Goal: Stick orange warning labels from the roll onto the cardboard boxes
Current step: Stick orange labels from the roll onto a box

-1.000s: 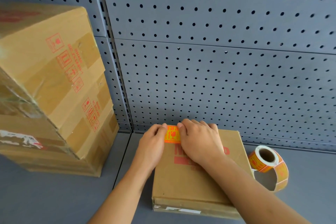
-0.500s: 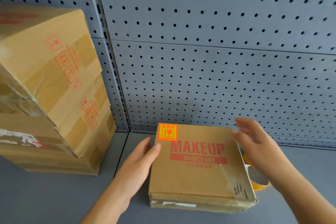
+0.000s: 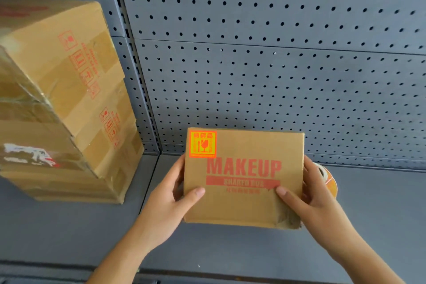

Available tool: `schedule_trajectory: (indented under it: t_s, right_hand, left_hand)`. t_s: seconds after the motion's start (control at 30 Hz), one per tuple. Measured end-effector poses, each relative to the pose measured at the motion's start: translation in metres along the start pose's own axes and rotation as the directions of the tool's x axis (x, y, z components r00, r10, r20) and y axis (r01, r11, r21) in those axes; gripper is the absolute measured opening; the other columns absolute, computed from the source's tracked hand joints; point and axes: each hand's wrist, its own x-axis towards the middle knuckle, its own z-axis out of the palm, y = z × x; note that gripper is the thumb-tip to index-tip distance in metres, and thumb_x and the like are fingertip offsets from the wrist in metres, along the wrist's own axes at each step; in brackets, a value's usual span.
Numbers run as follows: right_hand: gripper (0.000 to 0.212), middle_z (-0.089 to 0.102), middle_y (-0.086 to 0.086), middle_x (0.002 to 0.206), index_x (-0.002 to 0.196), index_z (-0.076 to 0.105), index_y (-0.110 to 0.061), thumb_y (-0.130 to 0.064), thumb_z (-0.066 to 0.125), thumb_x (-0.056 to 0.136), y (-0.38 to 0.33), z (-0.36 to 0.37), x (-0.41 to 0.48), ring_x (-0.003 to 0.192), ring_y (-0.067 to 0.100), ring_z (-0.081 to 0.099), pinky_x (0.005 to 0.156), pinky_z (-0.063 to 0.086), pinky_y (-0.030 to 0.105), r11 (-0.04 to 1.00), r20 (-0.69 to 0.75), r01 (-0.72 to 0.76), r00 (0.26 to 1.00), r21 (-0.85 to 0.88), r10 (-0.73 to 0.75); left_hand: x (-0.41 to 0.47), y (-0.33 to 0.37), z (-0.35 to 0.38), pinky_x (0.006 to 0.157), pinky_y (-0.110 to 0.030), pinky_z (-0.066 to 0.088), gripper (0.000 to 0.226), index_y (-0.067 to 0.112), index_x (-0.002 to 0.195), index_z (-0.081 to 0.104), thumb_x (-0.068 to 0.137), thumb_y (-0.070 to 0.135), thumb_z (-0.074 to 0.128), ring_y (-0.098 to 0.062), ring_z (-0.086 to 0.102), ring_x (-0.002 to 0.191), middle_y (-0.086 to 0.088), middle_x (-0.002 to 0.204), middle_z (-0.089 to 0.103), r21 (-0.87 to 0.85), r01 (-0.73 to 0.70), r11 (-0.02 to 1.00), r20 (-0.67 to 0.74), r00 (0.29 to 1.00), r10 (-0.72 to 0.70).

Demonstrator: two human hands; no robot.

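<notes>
Both hands, left hand (image 3: 169, 210) and right hand (image 3: 315, 200), grasp the labelled cardboard box (image 3: 243, 191) by its sides; it seems light, stiff.

Brown box (image 3: 242, 207) is bearing red print and an orange label (image 3: 202, 144). Grey pegboard (image 3: 276, 80) is showing dark holes.

Large red print on the small box (image 3: 244, 203): "MAKEUP", across its top face.
Red banner under that word: "SHARED BOX"; the finer red line below it is too blurred to read.
Signs on the orange label (image 3: 202, 144), far left corner of the same face: a wine glass with an upward arrow at its left; the characters above cannot be read.
Print on the stacked boxes (image 3: 57, 90), left: red handling pictograms in squares, with text beside them too blurred to read.
Torn white sticker (image 3: 30, 154), near face of the stack: unreadable.
</notes>
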Motion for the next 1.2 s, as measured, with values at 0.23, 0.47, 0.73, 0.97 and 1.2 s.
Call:
schedule_trajectory:
  t_s: [0.23, 0.47, 0.73, 0.97, 1.2]
  right_hand:
    - [0.091, 0.054, -0.029, 0.137, 0.154, 0.019, -0.042, 0.003, 0.066, 0.091, 0.044, 0.022, -0.019, 0.132, -0.001, 0.052, 0.107, 0.046, 0.022, 0.997, -0.043, 0.053, 0.998, -0.047, -0.055]
    - [0.096, 0.045, -0.022, 0.151, 0.153, 0.023, -0.041, 0.023, 0.051, 0.087, 0.063, 0.022, -0.029, 0.143, 0.001, 0.041, 0.118, 0.033, 0.029, 0.995, -0.003, 0.092, 0.996, -0.04, -0.092]
    - [0.063, 0.061, -0.013, 0.14, 0.138, 0.054, -0.035, 0.013, 0.043, 0.098, 0.051, 0.001, -0.016, 0.128, 0.011, 0.06, 0.108, 0.049, 0.041, 0.933, -0.244, 0.056, 0.969, 0.357, 0.036]
    - [0.037, 0.071, -0.012, 0.127, 0.135, 0.061, -0.031, -0.019, 0.042, 0.105, 0.011, -0.005, 0.031, 0.112, 0.004, 0.069, 0.086, 0.05, 0.026, 0.907, -0.16, -0.089, 0.973, 0.412, 0.169]
    - [0.042, 0.074, -0.005, 0.12, 0.12, 0.071, -0.025, -0.034, 0.032, 0.109, 0.014, 0.002, 0.029, 0.122, 0.016, 0.064, 0.098, 0.047, 0.034, 0.908, -0.083, -0.142, 0.978, 0.395, 0.189]
  left_hand:
    - [-0.004, -0.041, 0.014, 0.098, -0.009, 0.047, 0.079, 0.049, 0.143, 0.04, 0.088, 0.004, 0.076, 0.01, 0.058, 0.124, 0.035, 0.13, 0.062, 0.063, 0.003, 0.998, -0.167, 0.986, 0.008]
    - [-0.017, -0.055, 0.029, 0.088, -0.003, 0.048, 0.073, 0.056, 0.129, 0.045, 0.089, 0.003, 0.074, 0.012, 0.065, 0.109, 0.036, 0.114, 0.068, 0.07, 0.027, 0.997, -0.294, 0.956, -0.005]
    - [-0.046, -0.059, 0.044, 0.091, -0.015, 0.05, 0.056, 0.042, 0.127, 0.054, 0.089, 0.005, 0.072, -0.013, 0.061, 0.111, 0.026, 0.12, 0.051, 0.147, -0.065, 0.987, -0.567, 0.812, 0.138]
    - [-0.08, -0.052, 0.064, 0.102, -0.004, 0.039, 0.061, 0.056, 0.125, 0.057, 0.097, 0.002, 0.061, 0.008, 0.053, 0.128, 0.032, 0.138, 0.054, 0.099, -0.093, 0.991, -0.365, 0.923, 0.123]
    - [-0.07, -0.051, 0.067, 0.117, -0.022, 0.031, 0.054, 0.043, 0.152, 0.035, 0.104, 0.022, 0.049, 0.012, 0.025, 0.147, 0.037, 0.16, 0.024, 0.012, -0.066, 0.998, -0.225, 0.972, 0.067]
